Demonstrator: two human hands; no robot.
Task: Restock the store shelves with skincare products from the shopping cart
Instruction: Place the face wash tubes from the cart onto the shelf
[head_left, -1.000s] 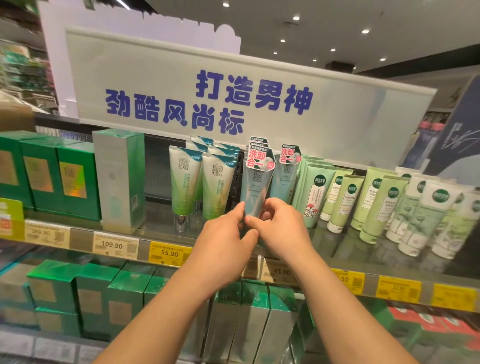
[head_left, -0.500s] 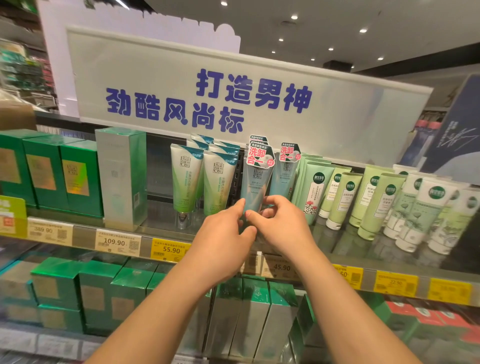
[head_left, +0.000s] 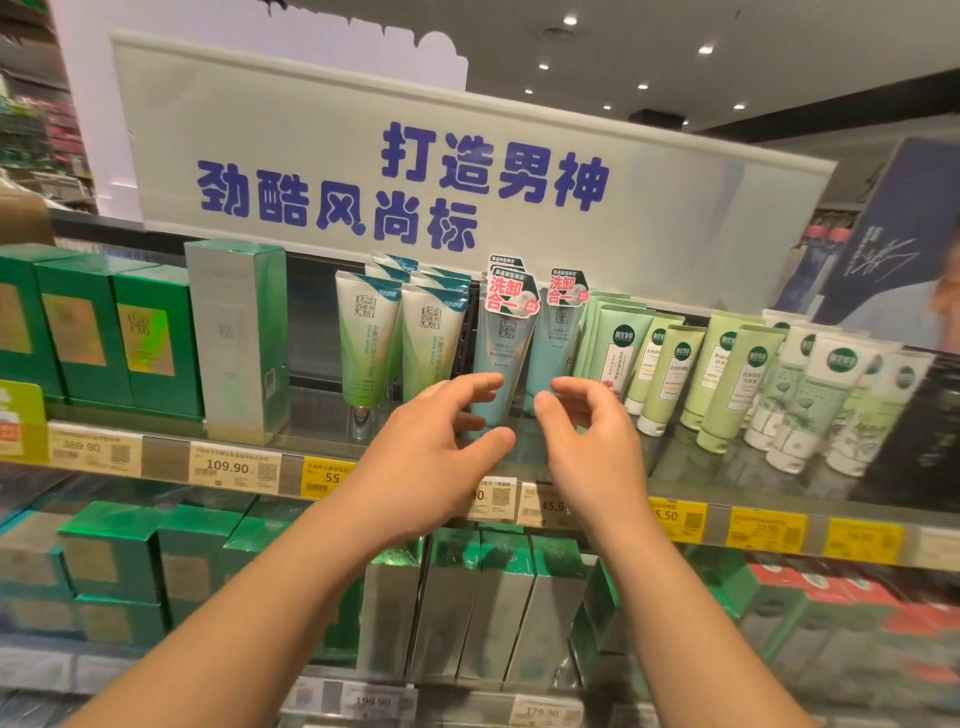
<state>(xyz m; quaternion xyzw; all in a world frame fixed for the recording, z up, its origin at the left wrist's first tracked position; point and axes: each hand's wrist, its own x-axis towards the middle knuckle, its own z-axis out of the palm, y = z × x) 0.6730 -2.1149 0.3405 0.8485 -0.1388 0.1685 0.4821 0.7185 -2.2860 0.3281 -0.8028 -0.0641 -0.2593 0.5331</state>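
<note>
You let go of the blue tube (head_left: 497, 374) — half a second earlier both hands pinched it. Your left hand (head_left: 431, 447) and right hand (head_left: 589, 441) hung spread, empty. It stood upright mid-shelf (head_left: 779, 486), near the front edge — placed.

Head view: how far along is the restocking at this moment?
Done: the pale blue tube with the pink tag stands on the glass shelf at the front of its row. In hand: nothing; the left hand and right hand flank it, fingers loosely spread. Left: cannot tell; the shopping cart is out of view.
</note>
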